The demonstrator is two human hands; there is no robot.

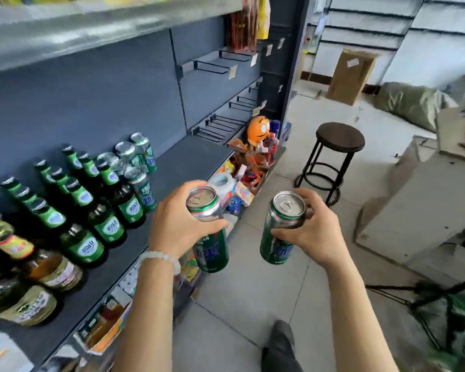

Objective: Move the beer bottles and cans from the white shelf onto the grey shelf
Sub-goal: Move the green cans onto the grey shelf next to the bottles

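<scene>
1. The left hand (179,224) is wrapped round the upper part of a green beer can (208,232), thumb across its front; a white bead bracelet (160,260) sits on that wrist.
2. The right hand (309,232) is clamped on a second green can (282,229), fingers behind it and thumb in front; both cans stand upright with their pull-tab tops showing, held in the air just off the front edge of the grey shelf (172,170).
3. On the grey shelf, further in than the hands, stand green beer bottles (105,210) in rows; more green cans (138,167) stand right beside them.
4. Jars with mixed labels (38,277) crowd the near end of the grey shelf.
5. Away from the grey shelf, on the tiled floor, stands a round dark stool (336,154).
</scene>
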